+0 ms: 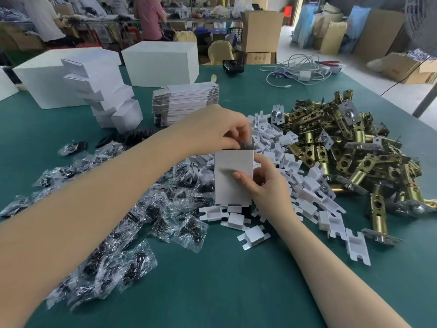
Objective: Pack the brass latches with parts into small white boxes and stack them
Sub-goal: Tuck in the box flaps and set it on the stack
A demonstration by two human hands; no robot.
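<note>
Fingertips of the left hand point(220, 131) pinch a dark part at the open top of a small white box point(233, 177), held upright by the right hand point(262, 183), thumb on its front. Left of the fingers, closed boxes point(104, 98) form a stack. Right of them, many brass latches point(350, 147) lie unpacked; flat cartons point(186, 102) wait beyond. Judgement: packing is early.

The scene is evenly and brightly lit, daylight entering at the upper right. Only soft shadows are cast. Edges are bent by wide-angle distortion; the background is slightly blurred.
</note>
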